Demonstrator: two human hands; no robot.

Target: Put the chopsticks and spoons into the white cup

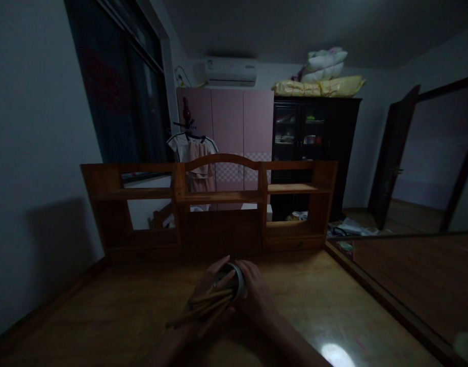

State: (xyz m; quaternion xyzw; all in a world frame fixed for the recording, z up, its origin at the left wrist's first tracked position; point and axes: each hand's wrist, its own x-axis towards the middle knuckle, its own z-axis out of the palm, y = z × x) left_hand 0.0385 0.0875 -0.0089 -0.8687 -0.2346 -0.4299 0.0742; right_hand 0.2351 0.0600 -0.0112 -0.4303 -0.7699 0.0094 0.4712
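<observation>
Both hands are around a round grey cup (pixel 240 281) just above the wooden desk. The cup is tilted, with its mouth towards me and to the left. Several thin sticks (pixel 210 304), perhaps pencils or chopsticks, poke out of the mouth and lie across my left wrist; it is too dark to tell their kind. My left hand (pixel 215 275) is closed on the cup's left side, with a finger across the mouth. Wrapped round the right side of the cup is my right hand (pixel 257 293). The cup's underside is hidden.
The desk top (pixel 142 295) carries a wooden shelf unit (pixel 222 196) along its far edge. A wall (pixel 35 178) borders the desk on the left. On the right a raised edge (pixel 375 300) separates it from a brown wooden surface (pixel 421 265).
</observation>
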